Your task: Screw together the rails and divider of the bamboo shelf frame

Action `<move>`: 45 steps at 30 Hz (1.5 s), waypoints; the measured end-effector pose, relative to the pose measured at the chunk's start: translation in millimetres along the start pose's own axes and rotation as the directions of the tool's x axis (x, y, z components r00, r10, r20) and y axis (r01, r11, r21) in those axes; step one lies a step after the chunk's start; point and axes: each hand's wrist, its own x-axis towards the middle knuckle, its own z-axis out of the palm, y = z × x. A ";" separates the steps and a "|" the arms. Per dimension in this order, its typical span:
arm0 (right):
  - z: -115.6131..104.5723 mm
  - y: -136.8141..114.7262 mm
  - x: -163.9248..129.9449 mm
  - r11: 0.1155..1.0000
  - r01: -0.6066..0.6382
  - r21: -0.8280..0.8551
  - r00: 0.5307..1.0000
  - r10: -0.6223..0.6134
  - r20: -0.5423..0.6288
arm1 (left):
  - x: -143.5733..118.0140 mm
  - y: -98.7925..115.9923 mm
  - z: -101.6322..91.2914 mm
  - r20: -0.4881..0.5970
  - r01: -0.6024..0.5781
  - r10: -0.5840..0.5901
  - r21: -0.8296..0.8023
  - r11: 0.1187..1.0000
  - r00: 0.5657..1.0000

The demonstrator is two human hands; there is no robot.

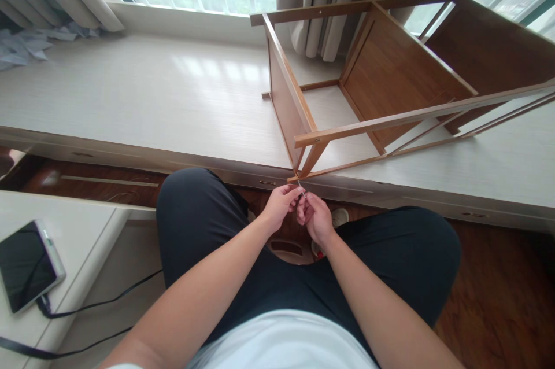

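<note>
A small metal screw (300,187) is pinched between the fingertips of the left hand (280,206) and right hand (315,218), fingers closed on it, just below the corner of a wooden shelf frame (303,126) laid on its side on the white ledge (130,91). A phone (26,265) is seen lower left.

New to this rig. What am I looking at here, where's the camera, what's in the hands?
There is no machine: a seated person works with bare hands. The single camera sits on their head, looking forward and down, so you see their own arms and lap. The left hand and right hand meet just below a corner of a wooden frame, which lies tipped on its side on a pale ledge by the window. Between the fingertips is a small thin metal part, too small to identify. At lower left a phone lies on a white table with a cable plugged in.
</note>
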 end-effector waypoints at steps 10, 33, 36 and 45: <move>-3.4 -11.2 1.4 0.919 -0.298 0.257 0.948 0.253 0.195 | -0.8 -0.4 -0.3 0.007 -0.015 0.015 0.006 1.000 1.000; -2.6 -1.4 3.3 0.988 -0.090 0.128 0.994 0.097 -0.047 | -5.4 2.1 3.6 0.025 -0.010 0.009 0.055 0.998 1.000; -3.2 2.0 2.5 0.998 0.013 0.058 0.995 -0.007 -0.103 | -5.0 2.5 3.4 0.005 -0.018 0.018 0.052 0.998 1.000; -6.7 7.3 -3.7 0.953 0.191 -0.236 0.965 -0.226 -0.133 | -4.8 4.7 2.5 0.001 -0.027 0.027 0.022 0.999 1.000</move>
